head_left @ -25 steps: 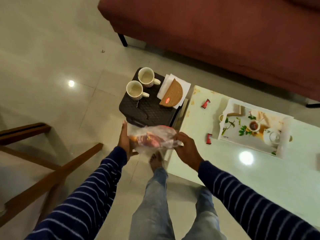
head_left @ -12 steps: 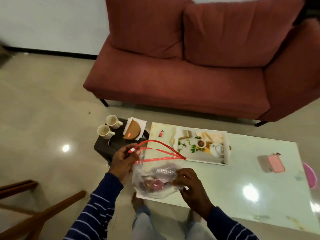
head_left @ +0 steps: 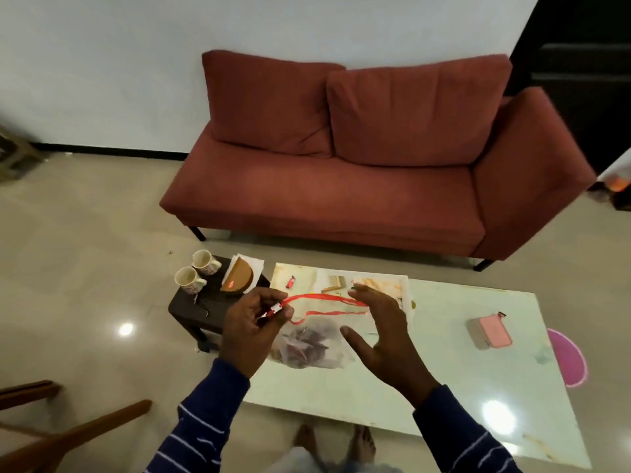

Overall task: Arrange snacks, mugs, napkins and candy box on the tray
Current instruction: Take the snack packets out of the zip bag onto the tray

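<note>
My left hand [head_left: 251, 327] pinches the red zip strip of a clear snack bag [head_left: 309, 343] holding dark red wrapped snacks, which hangs over the near left part of the white table [head_left: 444, 370]. Beside the bag's right side my right hand [head_left: 382, 331] is spread, fingers apart, holding nothing. The white printed tray [head_left: 403, 285] lies behind my right hand, partly hidden. Two mugs [head_left: 196, 273], white napkins [head_left: 254, 262] and a half-round brown candy box [head_left: 239, 279] sit on a small dark stool [head_left: 201, 310] left of the table. One small red candy [head_left: 291, 281] lies on the table.
A red sofa [head_left: 358, 186] stands behind the table. A pink pouch [head_left: 491, 332] lies on the table's right side, with a pink round object [head_left: 568, 358] at its right edge. Wooden chair parts [head_left: 68, 435] are at the lower left. My bare feet [head_left: 334, 442] show below.
The view has tilted up to take in the sofa. My right hand has let go of the bag and spread out. The bag's red zip mouth now gapes wider.
</note>
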